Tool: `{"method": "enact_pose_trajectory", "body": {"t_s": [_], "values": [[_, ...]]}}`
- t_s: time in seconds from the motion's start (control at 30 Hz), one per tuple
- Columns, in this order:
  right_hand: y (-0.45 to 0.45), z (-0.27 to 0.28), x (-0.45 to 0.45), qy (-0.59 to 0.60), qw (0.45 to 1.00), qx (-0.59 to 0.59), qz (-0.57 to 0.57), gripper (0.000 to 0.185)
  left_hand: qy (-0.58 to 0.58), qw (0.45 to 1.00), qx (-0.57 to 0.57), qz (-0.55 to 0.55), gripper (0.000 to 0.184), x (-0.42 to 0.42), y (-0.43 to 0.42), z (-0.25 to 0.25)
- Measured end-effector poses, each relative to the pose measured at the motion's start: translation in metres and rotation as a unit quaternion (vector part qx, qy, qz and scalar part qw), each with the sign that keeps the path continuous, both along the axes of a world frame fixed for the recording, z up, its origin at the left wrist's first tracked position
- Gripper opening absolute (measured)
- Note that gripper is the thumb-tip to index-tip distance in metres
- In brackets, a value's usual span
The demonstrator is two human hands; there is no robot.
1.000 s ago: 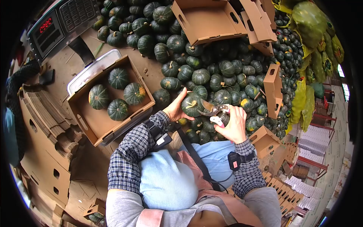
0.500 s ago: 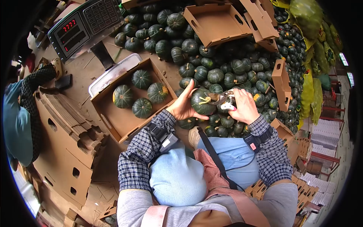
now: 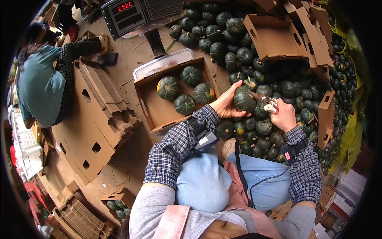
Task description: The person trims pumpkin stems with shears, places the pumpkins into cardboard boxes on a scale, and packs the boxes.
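Observation:
My left hand [image 3: 225, 103] cups a dark green pumpkin [image 3: 244, 99] from its left side, thumb on top and fingers underneath. The pumpkin's pale stem [image 3: 250, 83] points up and away from me. In my right hand [image 3: 285, 116] is a pair of pruning shears [image 3: 271, 106] with whitish handles. Their metal blades reach left to the pumpkin's upper right, near the stem; whether they touch it I cannot tell. To the left, a cardboard box [image 3: 164, 113] holds several green pumpkins, some with orange patches.
The box sits on the white pan [image 3: 163, 64] of a scale with a red lit display [image 3: 124, 6]. A large pile of pumpkins [image 3: 234, 27] spreads ahead and right, with a cardboard tray [image 3: 274, 38] on it. Stacked flat cardboard [image 3: 89, 131] and a seated person [image 3: 43, 83] are left.
The view has swung, so the scene sits further right. The pumpkin has turned in my left hand, its stem now upward instead of toward me. The shears' handles are closer together.

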State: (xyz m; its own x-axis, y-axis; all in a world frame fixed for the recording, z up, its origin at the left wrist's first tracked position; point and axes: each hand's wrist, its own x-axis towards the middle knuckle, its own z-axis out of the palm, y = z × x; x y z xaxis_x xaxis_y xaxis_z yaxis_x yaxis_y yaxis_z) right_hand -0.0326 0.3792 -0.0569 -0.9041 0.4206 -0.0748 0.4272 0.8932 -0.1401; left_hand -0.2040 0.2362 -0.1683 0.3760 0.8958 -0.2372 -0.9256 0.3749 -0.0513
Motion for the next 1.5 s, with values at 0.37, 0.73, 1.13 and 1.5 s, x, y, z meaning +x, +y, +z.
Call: {"method": "enact_pose_trajectory", "body": {"t_s": [0.37, 0.73, 1.13, 1.5], "values": [[0.057, -0.071, 0.035, 0.421, 0.659, -0.419, -0.46, 0.013, 0.712, 0.675, -0.082, 0.174, 0.061, -0.066, -0.117, 0.045], [0.04, -0.136, 0.029, 0.193, 0.942, -0.096, -0.258, 0.04, 0.926, 0.262, -0.265, -0.067, 0.083, -0.044, -0.191, -0.025], [0.047, -0.188, -0.094, -0.109, 0.95, 0.072, -0.284, 0.05, 0.932, 0.183, -0.309, 0.04, 0.069, -0.025, -0.186, 0.017], [0.028, -0.177, -0.1, -0.106, 0.94, 0.086, -0.313, 0.053, 0.939, 0.219, -0.231, 0.132, 0.056, -0.031, -0.137, 0.019]]}}
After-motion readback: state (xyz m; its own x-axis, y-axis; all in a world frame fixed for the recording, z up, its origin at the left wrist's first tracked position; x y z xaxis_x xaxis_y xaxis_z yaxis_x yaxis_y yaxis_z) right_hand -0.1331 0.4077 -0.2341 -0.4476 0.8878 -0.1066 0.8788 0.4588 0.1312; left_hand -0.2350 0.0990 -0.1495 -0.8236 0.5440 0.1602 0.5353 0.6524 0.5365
